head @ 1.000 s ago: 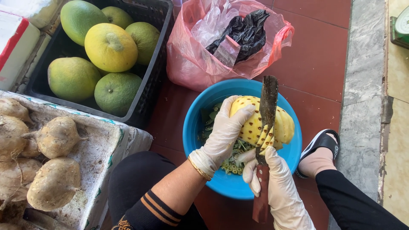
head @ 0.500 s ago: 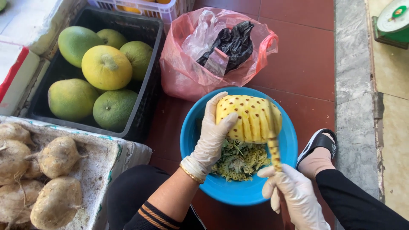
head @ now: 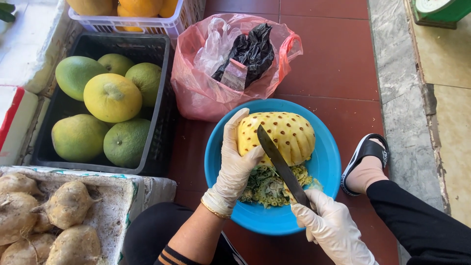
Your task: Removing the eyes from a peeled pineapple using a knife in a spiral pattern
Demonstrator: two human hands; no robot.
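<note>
Pineapple (head: 287, 135) lies peeled over the blue basin (head: 326, 169), long axis crosswise, my left hand (head: 235, 164) cupping its left end, my right hand (head: 331, 225) nearer me, fist closed on the knife (head: 280, 164) slanting across it.

We work over a red tiled floor (head: 338, 64). On it rest a round blue plastic basin (head: 326, 162), a crumpled pink plastic bag (head: 196, 93), a black plastic crate (head: 162, 113), and a white foam box (head: 117, 206).
</note>
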